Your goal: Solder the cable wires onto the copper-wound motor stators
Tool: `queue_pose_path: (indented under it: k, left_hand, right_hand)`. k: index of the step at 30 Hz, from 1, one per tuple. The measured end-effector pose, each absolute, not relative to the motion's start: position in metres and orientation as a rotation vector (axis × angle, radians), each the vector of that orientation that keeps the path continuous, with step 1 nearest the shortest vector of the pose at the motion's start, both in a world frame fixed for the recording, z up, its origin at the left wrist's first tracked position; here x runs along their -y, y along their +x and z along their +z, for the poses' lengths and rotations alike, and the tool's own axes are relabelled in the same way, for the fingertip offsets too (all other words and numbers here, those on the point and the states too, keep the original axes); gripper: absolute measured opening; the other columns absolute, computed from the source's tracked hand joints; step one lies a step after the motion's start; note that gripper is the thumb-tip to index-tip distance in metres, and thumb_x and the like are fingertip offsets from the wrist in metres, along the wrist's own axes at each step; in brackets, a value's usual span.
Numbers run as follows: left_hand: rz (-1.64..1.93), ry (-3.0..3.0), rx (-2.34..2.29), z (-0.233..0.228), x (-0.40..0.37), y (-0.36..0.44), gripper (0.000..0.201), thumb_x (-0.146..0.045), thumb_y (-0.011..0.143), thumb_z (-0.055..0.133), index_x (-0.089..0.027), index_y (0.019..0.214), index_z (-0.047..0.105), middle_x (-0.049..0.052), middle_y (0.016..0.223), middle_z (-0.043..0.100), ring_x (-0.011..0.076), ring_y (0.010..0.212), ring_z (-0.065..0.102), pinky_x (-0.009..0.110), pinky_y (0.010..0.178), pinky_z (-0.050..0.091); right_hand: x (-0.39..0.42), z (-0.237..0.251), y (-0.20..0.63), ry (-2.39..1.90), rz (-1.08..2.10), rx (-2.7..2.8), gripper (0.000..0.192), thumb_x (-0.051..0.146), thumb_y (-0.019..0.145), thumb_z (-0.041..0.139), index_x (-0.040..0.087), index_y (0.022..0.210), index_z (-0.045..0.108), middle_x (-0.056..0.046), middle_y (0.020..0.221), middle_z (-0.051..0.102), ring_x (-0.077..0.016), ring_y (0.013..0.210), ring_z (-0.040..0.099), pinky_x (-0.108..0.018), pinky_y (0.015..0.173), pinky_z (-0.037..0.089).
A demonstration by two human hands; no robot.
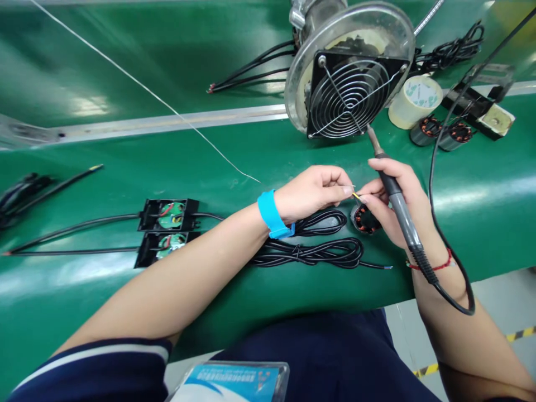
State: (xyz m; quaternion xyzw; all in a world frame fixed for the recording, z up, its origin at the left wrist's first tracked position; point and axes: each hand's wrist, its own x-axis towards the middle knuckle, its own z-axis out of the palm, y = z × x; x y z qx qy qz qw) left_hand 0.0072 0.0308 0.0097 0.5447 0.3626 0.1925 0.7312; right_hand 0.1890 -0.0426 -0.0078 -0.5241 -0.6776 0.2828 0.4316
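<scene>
My left hand [316, 192], with a blue wrist strap [272, 215], pinches a thin silvery solder wire [209, 142] that runs in from the upper left. My right hand [397, 195] holds a soldering iron [396, 195] between thumb and index finger, its tip [372, 137] pointing up near the fan grille. A short yellow wire [356, 196] lies between the two hands, at my right fingertips; whether the left also touches it, I cannot tell. Just below sits a small motor stator [365, 219] with copper windings, partly hidden by the right hand.
A fan with a wire grille [349, 103] stands behind the hands. Right of it are a tape roll [414, 103], two more stators [427, 131] and a black holder [477, 109]. Coiled black cables [310, 251] and open black boxes with circuit boards [170, 215] lie left.
</scene>
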Motion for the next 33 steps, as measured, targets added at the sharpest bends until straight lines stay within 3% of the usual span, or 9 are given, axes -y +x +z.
queue_pose_path:
  k: [5,8,11,14,19,26,33]
  left_hand:
    - [0.443,1.23,-0.713,0.007,-0.034,0.005,0.028,-0.025,0.068,0.081,-0.011,0.069,0.057,-0.008,0.054,0.048,0.0026,0.049,0.037,0.018,0.048,0.028]
    - [0.451,1.249,-0.711,0.005,-0.034,0.004,0.022,-0.025,0.073,0.076,-0.012,0.071,0.058,-0.007,0.055,0.048,0.0029,0.049,0.037,0.019,0.049,0.028]
    - [0.444,1.248,-0.729,0.005,-0.034,0.005,0.02,-0.022,0.073,0.074,-0.012,0.072,0.057,-0.008,0.054,0.046,0.003,0.048,0.035,0.019,0.047,0.026]
    - [0.418,1.25,-0.786,0.006,-0.033,0.006,0.016,-0.019,0.077,0.07,-0.012,0.073,0.056,-0.008,0.053,0.045,0.0033,0.047,0.033,0.019,0.046,0.023]
    - [0.392,1.248,-0.898,0.007,-0.033,0.008,0.008,-0.013,0.084,0.06,-0.012,0.076,0.059,-0.006,0.053,0.047,0.004,0.046,0.036,0.018,0.046,0.024]
    - [0.42,1.256,-0.917,0.009,-0.033,0.011,0.014,-0.008,0.086,0.059,-0.011,0.073,0.058,-0.007,0.052,0.047,0.0035,0.047,0.037,0.018,0.048,0.027]
    - [0.415,1.268,-0.914,0.012,-0.031,0.012,0.018,-0.008,0.088,0.059,-0.012,0.071,0.057,-0.008,0.049,0.045,0.0031,0.045,0.034,0.019,0.048,0.025]
  right_hand:
    - [0.04,-0.012,0.183,-1.36,0.741,1.563,0.047,0.021,0.087,0.068,0.031,0.129,0.05,0.002,0.089,0.068,-0.0149,0.071,0.064,-0.032,0.069,0.056]
    - [0.04,-0.014,0.185,-1.33,0.826,1.527,0.052,0.022,0.085,0.069,0.031,0.131,0.047,0.002,0.096,0.066,-0.0128,0.069,0.061,-0.03,0.066,0.056]
    - [0.04,-0.014,0.186,-1.322,0.859,1.498,0.05,0.023,0.085,0.069,0.03,0.13,0.048,0.002,0.09,0.065,-0.0127,0.07,0.061,-0.029,0.066,0.056]
    - [0.038,-0.014,0.185,-1.359,0.833,1.487,0.047,0.024,0.085,0.068,0.029,0.128,0.05,0.003,0.083,0.066,-0.0129,0.068,0.061,-0.029,0.066,0.055]
    - [0.039,-0.014,0.188,-1.415,0.705,1.483,0.047,0.021,0.085,0.066,0.028,0.128,0.048,0.002,0.09,0.069,-0.0162,0.076,0.065,-0.032,0.069,0.053]
    - [0.059,-0.01,0.181,-1.558,0.53,1.757,0.042,0.022,0.089,0.06,0.032,0.129,0.05,-0.002,0.101,0.07,-0.0224,0.091,0.064,-0.043,0.087,0.05]
    - [0.061,-0.004,0.167,-1.608,0.502,1.634,0.04,0.021,0.09,0.057,0.031,0.127,0.049,-0.001,0.091,0.064,-0.0216,0.084,0.063,-0.043,0.083,0.052]
